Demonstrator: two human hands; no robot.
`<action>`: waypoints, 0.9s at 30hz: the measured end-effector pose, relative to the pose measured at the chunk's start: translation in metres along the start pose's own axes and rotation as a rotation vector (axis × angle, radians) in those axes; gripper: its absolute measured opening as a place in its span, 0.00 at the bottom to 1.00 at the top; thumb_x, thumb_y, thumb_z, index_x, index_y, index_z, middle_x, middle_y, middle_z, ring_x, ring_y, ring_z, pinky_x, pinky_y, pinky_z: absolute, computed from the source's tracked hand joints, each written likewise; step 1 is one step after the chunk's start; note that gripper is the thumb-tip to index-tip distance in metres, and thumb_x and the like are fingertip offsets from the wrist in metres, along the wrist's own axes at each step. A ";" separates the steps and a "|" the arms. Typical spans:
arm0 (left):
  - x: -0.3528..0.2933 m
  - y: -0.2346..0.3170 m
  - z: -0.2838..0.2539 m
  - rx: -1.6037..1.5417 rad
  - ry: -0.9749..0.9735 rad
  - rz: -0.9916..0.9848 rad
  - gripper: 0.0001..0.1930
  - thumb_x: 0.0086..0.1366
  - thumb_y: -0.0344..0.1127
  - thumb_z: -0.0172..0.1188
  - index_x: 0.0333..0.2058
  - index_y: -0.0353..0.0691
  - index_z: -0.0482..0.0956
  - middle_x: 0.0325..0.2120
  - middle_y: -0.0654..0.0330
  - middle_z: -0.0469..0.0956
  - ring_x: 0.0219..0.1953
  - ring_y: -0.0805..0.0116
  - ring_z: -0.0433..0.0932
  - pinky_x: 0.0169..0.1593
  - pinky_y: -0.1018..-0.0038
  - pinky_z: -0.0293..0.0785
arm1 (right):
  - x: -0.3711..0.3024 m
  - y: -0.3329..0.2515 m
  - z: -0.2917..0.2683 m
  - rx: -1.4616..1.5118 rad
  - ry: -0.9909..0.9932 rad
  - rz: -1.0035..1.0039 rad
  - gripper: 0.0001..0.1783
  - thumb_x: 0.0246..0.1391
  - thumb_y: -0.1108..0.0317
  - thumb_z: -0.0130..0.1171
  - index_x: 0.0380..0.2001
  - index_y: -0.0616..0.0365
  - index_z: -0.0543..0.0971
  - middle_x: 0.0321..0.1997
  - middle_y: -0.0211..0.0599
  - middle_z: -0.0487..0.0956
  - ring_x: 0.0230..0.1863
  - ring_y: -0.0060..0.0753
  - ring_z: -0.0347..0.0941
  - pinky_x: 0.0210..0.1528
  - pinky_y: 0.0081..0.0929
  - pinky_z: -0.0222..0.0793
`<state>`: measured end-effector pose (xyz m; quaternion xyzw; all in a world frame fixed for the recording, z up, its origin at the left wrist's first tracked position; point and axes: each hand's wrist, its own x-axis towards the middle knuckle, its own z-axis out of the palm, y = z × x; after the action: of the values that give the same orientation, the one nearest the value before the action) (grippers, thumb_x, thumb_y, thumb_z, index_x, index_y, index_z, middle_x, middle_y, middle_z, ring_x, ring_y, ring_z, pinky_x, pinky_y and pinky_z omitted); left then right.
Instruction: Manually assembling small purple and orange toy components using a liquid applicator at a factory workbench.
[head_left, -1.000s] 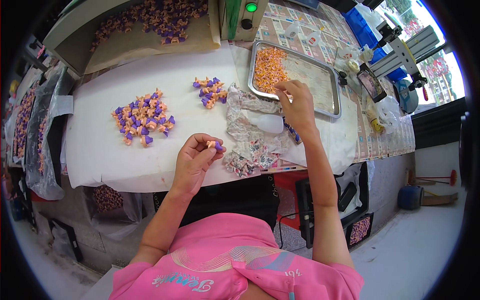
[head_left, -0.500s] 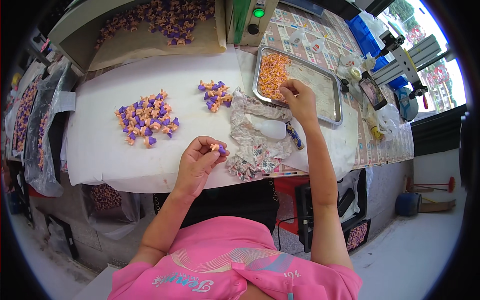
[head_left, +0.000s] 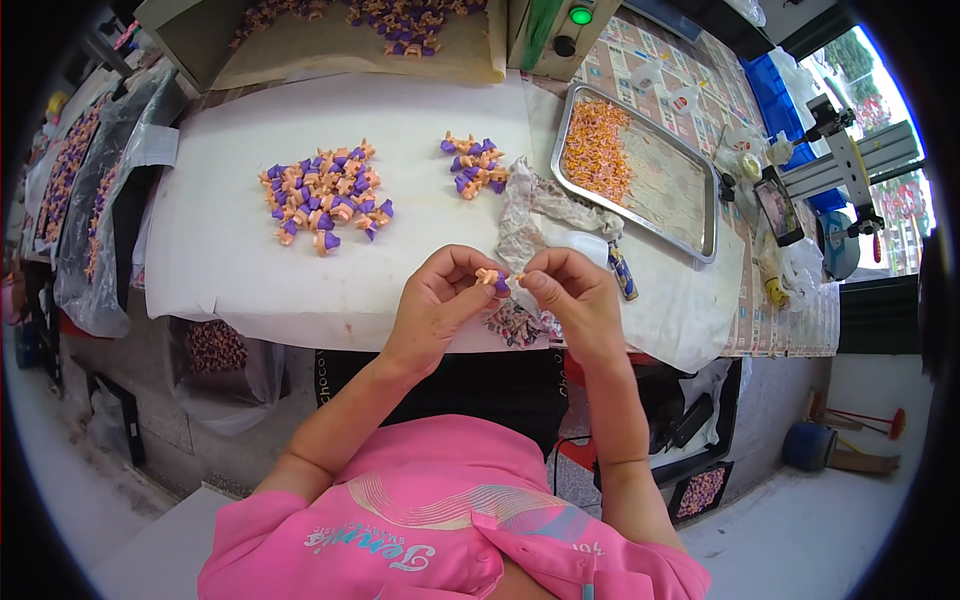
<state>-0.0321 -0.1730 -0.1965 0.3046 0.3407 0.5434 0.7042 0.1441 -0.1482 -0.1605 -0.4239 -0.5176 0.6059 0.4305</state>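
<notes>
My left hand (head_left: 428, 315) is pinching a figure (head_left: 490, 278); my right hand (head_left: 583, 305) is gripping a bit (head_left: 518, 279) (tiny, orange) just beside it, near the cloth (head_left: 519, 222).

Far edge of bench (head_left: 765, 325): control panel with lit green button (head_left: 580, 16), black knob (head_left: 564, 46) just below it. Two small white bottles (head_left: 685, 99) right of that, toward the far right corner. Blue crate (head_left: 778, 95) at the right edge, phone (head_left: 778, 207) and metal rail stand (head_left: 850, 172) nearer along it. Crumpled floral cloth (head_left: 522, 220) and blue-yellow tube (head_left: 622, 272) mid-bench, toward near edge. Floor, past near right corner: blue bucket (head_left: 808, 446), red broom (head_left: 896, 424).
</notes>
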 end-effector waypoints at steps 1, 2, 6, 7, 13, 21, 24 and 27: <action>0.000 0.000 -0.002 0.019 -0.004 0.027 0.08 0.64 0.24 0.56 0.42 0.35 0.72 0.40 0.58 0.77 0.41 0.73 0.77 0.47 0.76 0.74 | -0.002 0.002 0.005 -0.001 -0.001 0.005 0.10 0.56 0.65 0.63 0.34 0.61 0.78 0.29 0.23 0.76 0.27 0.10 0.64 0.28 0.11 0.58; -0.001 -0.001 -0.003 0.038 -0.009 0.053 0.08 0.64 0.24 0.56 0.42 0.35 0.72 0.39 0.58 0.77 0.41 0.73 0.76 0.47 0.76 0.74 | -0.004 0.004 0.009 0.000 -0.004 0.029 0.10 0.56 0.65 0.63 0.34 0.61 0.78 0.28 0.22 0.75 0.27 0.10 0.64 0.28 0.11 0.58; -0.005 -0.002 -0.002 0.071 -0.020 0.078 0.08 0.64 0.24 0.56 0.42 0.34 0.72 0.39 0.59 0.77 0.41 0.74 0.76 0.47 0.77 0.74 | -0.012 0.011 0.010 0.014 -0.033 0.057 0.10 0.59 0.66 0.60 0.36 0.63 0.77 0.30 0.25 0.78 0.31 0.12 0.69 0.33 0.11 0.64; -0.005 -0.003 -0.002 0.093 -0.033 0.103 0.08 0.64 0.24 0.56 0.42 0.34 0.72 0.39 0.59 0.76 0.41 0.75 0.76 0.48 0.77 0.73 | -0.013 0.013 0.010 0.023 -0.021 0.041 0.10 0.59 0.66 0.60 0.35 0.63 0.77 0.30 0.24 0.77 0.31 0.11 0.68 0.32 0.11 0.63; -0.007 -0.005 -0.004 0.111 -0.069 0.127 0.09 0.63 0.24 0.58 0.42 0.34 0.72 0.38 0.60 0.76 0.41 0.76 0.75 0.48 0.78 0.72 | -0.016 0.023 0.011 0.054 0.011 -0.010 0.08 0.58 0.68 0.61 0.35 0.63 0.78 0.28 0.23 0.76 0.28 0.10 0.66 0.29 0.10 0.60; -0.008 -0.010 -0.011 0.125 -0.091 0.159 0.09 0.63 0.25 0.59 0.42 0.34 0.72 0.39 0.59 0.76 0.42 0.76 0.75 0.49 0.78 0.72 | -0.017 0.033 0.012 0.021 0.020 -0.028 0.07 0.57 0.70 0.62 0.35 0.63 0.78 0.29 0.23 0.76 0.29 0.10 0.66 0.29 0.11 0.60; -0.007 -0.011 -0.012 0.144 -0.100 0.166 0.09 0.63 0.25 0.59 0.42 0.35 0.73 0.40 0.60 0.76 0.42 0.76 0.75 0.49 0.78 0.72 | -0.017 0.036 0.013 0.023 0.032 -0.045 0.07 0.56 0.71 0.62 0.35 0.63 0.78 0.32 0.24 0.76 0.30 0.11 0.67 0.31 0.11 0.62; -0.007 -0.012 -0.012 0.161 -0.113 0.173 0.09 0.63 0.24 0.59 0.42 0.35 0.73 0.40 0.60 0.76 0.42 0.76 0.75 0.49 0.77 0.72 | -0.019 0.038 0.012 0.030 0.046 -0.064 0.06 0.56 0.72 0.62 0.35 0.64 0.78 0.33 0.26 0.76 0.31 0.12 0.68 0.32 0.12 0.63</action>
<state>-0.0367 -0.1815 -0.2120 0.4183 0.3154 0.5552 0.6460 0.1342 -0.1730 -0.1959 -0.4147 -0.5115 0.5896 0.4677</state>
